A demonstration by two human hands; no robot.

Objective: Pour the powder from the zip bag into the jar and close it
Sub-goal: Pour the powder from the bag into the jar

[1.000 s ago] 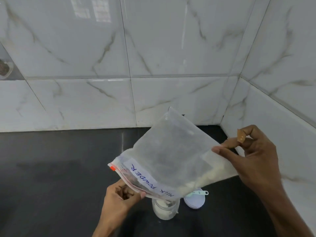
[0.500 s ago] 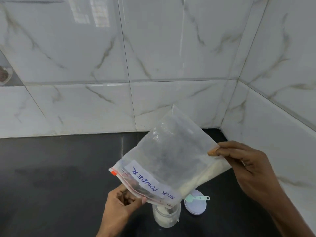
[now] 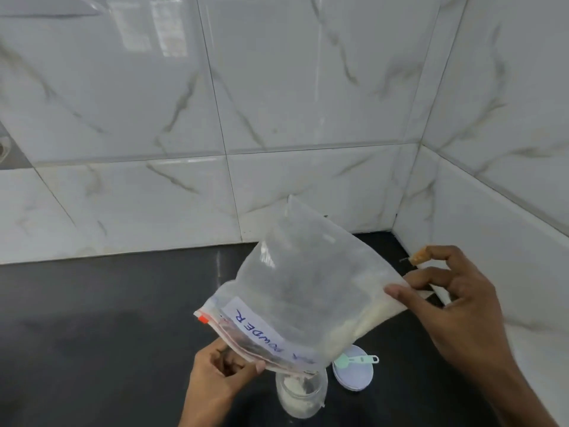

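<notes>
The right hand (image 3: 455, 303) has shifted from lying flat over the raised corner of the zip bag (image 3: 295, 291) to a thumb-and-finger grip, forefinger lifted. The left hand (image 3: 215, 383) still pinches the zip edge just above the open jar (image 3: 300, 399). Powder (image 3: 369, 322) remains along the bag's lower fold, so pouring looks unfinished.

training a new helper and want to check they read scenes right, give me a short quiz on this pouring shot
1. What lies on the lid beside the jar?
2. True or false: the jar is closed.
3. The left hand grips the zip bag at its mouth end. Where does the right hand pinch it? A the zipper, B the raised bottom corner, C the label.

Key: 1 a small green scoop; 2 false; 3 B.
</notes>
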